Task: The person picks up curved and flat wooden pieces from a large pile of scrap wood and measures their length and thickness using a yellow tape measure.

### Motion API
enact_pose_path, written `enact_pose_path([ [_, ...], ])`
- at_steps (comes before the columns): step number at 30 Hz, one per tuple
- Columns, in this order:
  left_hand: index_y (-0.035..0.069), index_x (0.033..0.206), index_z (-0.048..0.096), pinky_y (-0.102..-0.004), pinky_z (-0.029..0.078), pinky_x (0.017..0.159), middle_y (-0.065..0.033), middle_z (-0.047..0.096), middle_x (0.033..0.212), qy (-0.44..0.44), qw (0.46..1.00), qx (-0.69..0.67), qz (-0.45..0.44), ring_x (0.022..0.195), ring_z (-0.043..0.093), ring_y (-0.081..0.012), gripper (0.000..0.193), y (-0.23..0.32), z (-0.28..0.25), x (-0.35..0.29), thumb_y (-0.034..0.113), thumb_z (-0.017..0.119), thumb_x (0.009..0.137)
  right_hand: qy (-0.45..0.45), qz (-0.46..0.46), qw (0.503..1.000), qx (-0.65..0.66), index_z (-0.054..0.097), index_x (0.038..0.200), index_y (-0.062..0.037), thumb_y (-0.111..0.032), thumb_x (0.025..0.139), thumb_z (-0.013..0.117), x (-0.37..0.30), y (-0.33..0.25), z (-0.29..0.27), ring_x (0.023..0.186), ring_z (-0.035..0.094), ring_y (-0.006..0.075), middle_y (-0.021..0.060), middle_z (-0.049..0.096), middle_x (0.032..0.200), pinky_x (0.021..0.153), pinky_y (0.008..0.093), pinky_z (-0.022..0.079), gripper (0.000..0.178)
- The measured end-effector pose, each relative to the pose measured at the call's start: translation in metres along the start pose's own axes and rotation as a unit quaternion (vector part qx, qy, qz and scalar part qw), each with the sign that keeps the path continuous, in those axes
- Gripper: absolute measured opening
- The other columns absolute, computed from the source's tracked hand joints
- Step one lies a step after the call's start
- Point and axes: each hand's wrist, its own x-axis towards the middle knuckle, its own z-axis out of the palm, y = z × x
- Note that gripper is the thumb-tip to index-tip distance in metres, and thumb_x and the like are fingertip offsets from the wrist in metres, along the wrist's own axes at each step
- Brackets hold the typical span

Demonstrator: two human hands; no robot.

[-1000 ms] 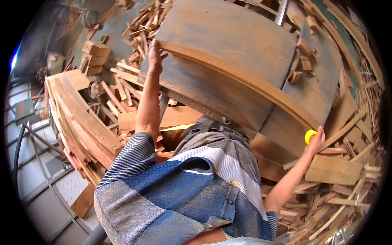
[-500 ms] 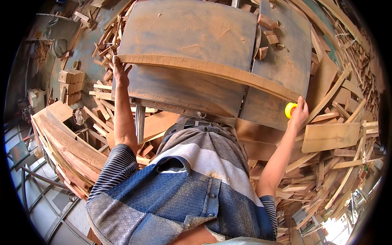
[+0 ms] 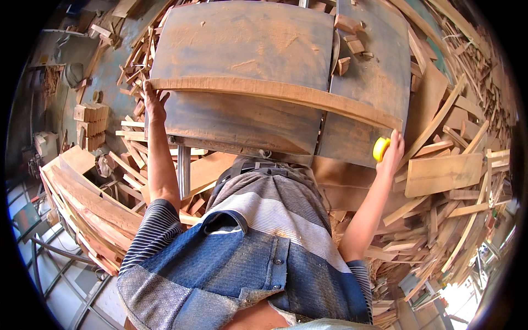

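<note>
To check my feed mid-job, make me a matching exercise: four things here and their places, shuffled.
Things
1. Left hand
2. Yellow rounded object
3. Long wooden strip
4. Small wood blocks

Places
A. In the right hand
B. On the grey tabletop, beyond the strip
C. At the strip's left end
D. Between both hands

Pairs: 1-C, 2-A, 3-D, 4-B

The one view looks from the head of the person, steeply down over the shirt [image 3: 239, 256] toward the left hand [image 3: 155, 105], the right hand [image 3: 392, 154] and the worktop [image 3: 247, 49]. It is near, yet very wide, curving toward its dark rim.
</note>
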Motion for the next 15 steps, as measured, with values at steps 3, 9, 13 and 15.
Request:
enact_pose_path([
  [3, 0.015, 0.148, 0.044, -0.0444, 0.054, 0.096, -0.0065, 0.057, 0.140, -0.006, 0.999, 0.032, -0.011, 0.123, 0.057, -0.0248, 0.070, 0.007, 0.002, -0.002, 0.065, 0.050, 0.099, -0.171, 0.156, 0.961, 0.153, 0.056, 0.132, -0.0079, -0.038, 0.097, 0.068, -0.046, 0.009, -0.020, 0.060, 0.065, 0.0175, 0.0090, 0.068, 0.084, 0.047, 0.0282, 0.052, 0.048],
  [9, 0.009, 0.142, 0.051, -0.0406, 0.048, 0.096, -0.0061, 0.062, 0.126, 0.008, 0.994, 0.103, 0.029, 0.115, 0.061, -0.0217, 0.064, 0.023, 0.005, -0.010, 0.058, 0.054, 0.101, -0.306, 0.230, 0.915, 0.129, 0.053, 0.137, -0.0042, -0.042, 0.102, 0.060, -0.128, 0.009, 0.016, 0.052, 0.062, 0.0159, 0.0096, 0.064, 0.072, 0.042, 0.0276, 0.051, 0.052],
  [13, -0.003, 0.121, 0.058, -0.0471, 0.041, 0.104, -0.0186, 0.060, 0.125, 0.105, 0.918, 0.302, 0.237, 0.119, 0.054, -0.0312, 0.051, 0.040, 0.024, -0.028, 0.043, 0.063, 0.099, -0.370, 0.209, 0.899, 0.102, 0.057, 0.137, -0.0025, -0.038, 0.104, 0.059, -0.149, -0.007, 0.046, 0.058, 0.061, 0.0133, 0.0086, 0.064, 0.072, 0.052, 0.0262, 0.051, 0.049],
  [15, -0.006, 0.118, 0.059, -0.0504, 0.037, 0.110, -0.0253, 0.059, 0.128, 0.149, 0.841, 0.375, 0.360, 0.127, 0.051, -0.0368, 0.051, 0.053, 0.051, -0.056, 0.036, 0.072, 0.094, -0.413, 0.192, 0.886, 0.084, 0.054, 0.140, -0.0012, -0.035, 0.104, 0.059, -0.158, -0.021, 0.057, 0.064, 0.061, 0.0115, 0.0082, 0.066, 0.079, 0.058, 0.0239, 0.050, 0.050],
])
